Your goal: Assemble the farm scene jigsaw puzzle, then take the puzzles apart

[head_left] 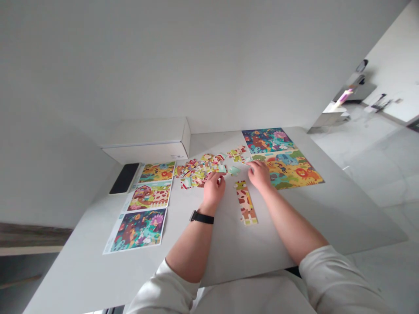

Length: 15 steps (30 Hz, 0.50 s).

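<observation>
My left hand [214,190] rests at the near right edge of a pile of loose jigsaw pieces [198,170]. Its fingers are bent and apart, touching the pieces, with none visibly gripped. My right hand [260,174] is closed, its fingertips on a pale puzzle piece [248,160] beside the finished puzzle; the fingers partly cover that piece. Between my hands lies a loose pale green piece [234,170]. Nearer to me is a joined strip of puzzle [247,204] with brown-patched cow and fence parts. A small cluster of pieces [236,152] sits farther back.
Assembled puzzles, one dark blue [268,139] and one yellow with animals [291,169], lie at right. On the left are a printed picture sheet [140,218] and a black phone [124,178]. A white box [147,150] stands against the wall behind.
</observation>
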### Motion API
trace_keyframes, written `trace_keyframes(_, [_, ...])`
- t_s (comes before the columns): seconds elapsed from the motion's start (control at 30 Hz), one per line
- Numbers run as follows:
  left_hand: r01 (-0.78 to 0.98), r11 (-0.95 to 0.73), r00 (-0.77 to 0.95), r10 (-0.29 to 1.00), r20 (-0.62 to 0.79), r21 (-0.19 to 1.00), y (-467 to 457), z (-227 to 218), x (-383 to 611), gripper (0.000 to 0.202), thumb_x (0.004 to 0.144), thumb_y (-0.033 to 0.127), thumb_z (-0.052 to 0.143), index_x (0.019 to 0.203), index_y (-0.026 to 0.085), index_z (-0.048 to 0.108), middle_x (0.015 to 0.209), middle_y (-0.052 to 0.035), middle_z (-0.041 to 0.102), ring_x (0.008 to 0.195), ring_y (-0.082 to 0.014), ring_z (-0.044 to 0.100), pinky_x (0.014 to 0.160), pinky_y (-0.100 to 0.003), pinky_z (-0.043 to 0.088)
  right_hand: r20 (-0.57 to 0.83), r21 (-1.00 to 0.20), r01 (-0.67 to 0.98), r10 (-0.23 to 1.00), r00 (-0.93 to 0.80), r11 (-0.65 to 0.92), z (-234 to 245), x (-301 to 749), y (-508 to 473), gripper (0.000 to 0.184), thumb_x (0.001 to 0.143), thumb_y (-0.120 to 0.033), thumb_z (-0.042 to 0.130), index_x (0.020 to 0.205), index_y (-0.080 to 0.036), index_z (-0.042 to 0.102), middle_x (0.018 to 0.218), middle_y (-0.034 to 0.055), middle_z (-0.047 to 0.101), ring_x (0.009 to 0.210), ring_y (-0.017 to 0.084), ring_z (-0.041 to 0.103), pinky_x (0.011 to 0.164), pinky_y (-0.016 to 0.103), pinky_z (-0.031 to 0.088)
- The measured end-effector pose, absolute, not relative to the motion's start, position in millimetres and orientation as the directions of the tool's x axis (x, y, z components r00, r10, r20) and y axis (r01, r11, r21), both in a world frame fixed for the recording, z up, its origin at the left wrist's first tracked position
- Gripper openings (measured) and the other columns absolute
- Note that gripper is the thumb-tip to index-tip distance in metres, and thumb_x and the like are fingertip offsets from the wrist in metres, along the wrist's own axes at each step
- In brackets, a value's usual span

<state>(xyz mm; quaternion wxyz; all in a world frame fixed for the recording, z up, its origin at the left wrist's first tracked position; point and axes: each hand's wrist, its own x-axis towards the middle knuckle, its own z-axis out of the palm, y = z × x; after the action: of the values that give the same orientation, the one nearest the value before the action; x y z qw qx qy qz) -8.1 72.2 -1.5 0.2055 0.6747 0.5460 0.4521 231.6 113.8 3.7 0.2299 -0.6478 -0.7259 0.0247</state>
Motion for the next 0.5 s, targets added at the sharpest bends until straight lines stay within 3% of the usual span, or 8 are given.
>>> trace_keyframes(0.1, [0.531,-0.312,-0.021,0.925,0.380,0.788,72,-1,-7,0.028,0.095,0.011,0.056,0.108,0.021,0.079,0.098,-0.0037,0.071,0.070,-0.0133,0.057,0.077,-0.029,0.051,0.263,-0.320,0.947,0.961,0.083,0.006,7,245,124,0.039,0.101,-0.028,0.059,0.135,-0.022,0.077,0.132,0.0162,0.073,0.123,0.034,0.065,0.111,0.050,0.049])
trace_keyframes(0.27, [0.495,-0.294,-0.016,0.938,0.347,0.818,72,-2,-4,0.027,0.096,0.012,0.057,0.108,0.020,0.079,0.098,-0.0039,0.071,0.070,-0.0128,0.058,0.077,-0.028,0.051,0.261,-0.275,0.960,0.959,0.116,-0.041,6,258,157,0.031,0.096,-0.037,0.068,0.122,-0.026,0.082,0.122,0.0147,0.076,0.112,0.032,0.069,0.101,0.045,0.053])
trace_keyframes(0.5, [0.496,-0.281,-0.017,0.943,0.333,0.822,72,0,-4,0.026,0.097,0.010,0.057,0.108,0.021,0.078,0.099,-0.0037,0.071,0.072,-0.0130,0.058,0.077,-0.027,0.051,0.089,-0.194,0.977,0.991,0.103,-0.085,1,265,203,0.024,0.073,-0.044,0.090,0.088,-0.025,0.085,0.113,0.0164,0.077,0.104,0.035,0.071,0.091,0.047,0.057])
